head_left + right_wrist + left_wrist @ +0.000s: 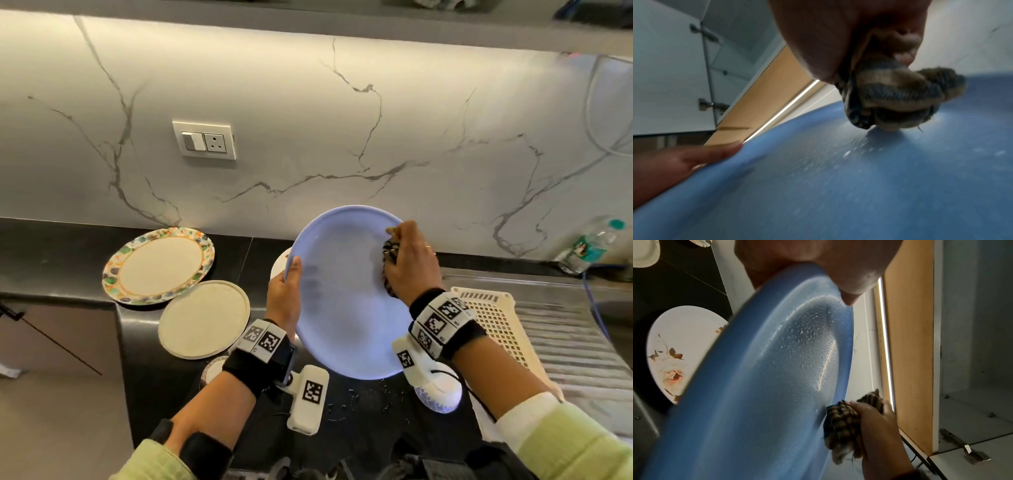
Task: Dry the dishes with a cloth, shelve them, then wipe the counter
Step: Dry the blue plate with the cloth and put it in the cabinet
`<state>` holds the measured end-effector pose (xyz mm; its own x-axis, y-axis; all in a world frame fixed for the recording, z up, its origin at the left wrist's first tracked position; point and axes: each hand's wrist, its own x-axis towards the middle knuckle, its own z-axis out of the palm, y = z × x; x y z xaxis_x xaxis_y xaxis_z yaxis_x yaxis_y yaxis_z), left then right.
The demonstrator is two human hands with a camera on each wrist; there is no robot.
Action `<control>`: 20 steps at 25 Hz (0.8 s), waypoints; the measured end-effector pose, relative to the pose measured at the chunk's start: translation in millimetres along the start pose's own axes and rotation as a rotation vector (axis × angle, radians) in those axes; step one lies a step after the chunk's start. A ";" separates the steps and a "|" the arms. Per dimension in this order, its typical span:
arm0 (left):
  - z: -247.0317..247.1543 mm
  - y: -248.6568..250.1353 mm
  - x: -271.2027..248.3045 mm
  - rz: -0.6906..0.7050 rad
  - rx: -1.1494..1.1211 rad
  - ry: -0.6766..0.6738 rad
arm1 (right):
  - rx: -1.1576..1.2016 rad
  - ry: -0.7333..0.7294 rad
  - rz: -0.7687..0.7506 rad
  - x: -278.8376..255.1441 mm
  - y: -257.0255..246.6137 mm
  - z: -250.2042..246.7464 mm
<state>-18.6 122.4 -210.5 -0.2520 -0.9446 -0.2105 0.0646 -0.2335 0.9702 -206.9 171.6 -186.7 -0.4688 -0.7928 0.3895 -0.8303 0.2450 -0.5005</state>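
Two plates, a patterned-rim plate (pixel 158 266) and a plain beige plate (pixel 204 319), lie on the black counter (pixel 51 253) at left, then the left hand (pixel 286 291) grips one blue plate (pixel 346 294) by its rim above the counter, while the right hand (pixel 412 262) clutches one bunched striped cloth (pixel 390 253) against the plate's wet face.

Blue plate (pixel 346 294) tilted above counter (droplets on its face), bunched striped cloth (pixel 389 255) pressed against it
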 end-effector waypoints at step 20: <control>3.4 -4.5 20.2 -0.099 0.030 -0.052 | 0.124 -0.154 0.037 28.0 11.1 -12.2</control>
<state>-27.2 105.2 -218.7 -0.3055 -0.9038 -0.2997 0.0083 -0.3173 0.9483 -232.9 159.0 -171.9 -0.4385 -0.8630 0.2507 -0.7655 0.2126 -0.6073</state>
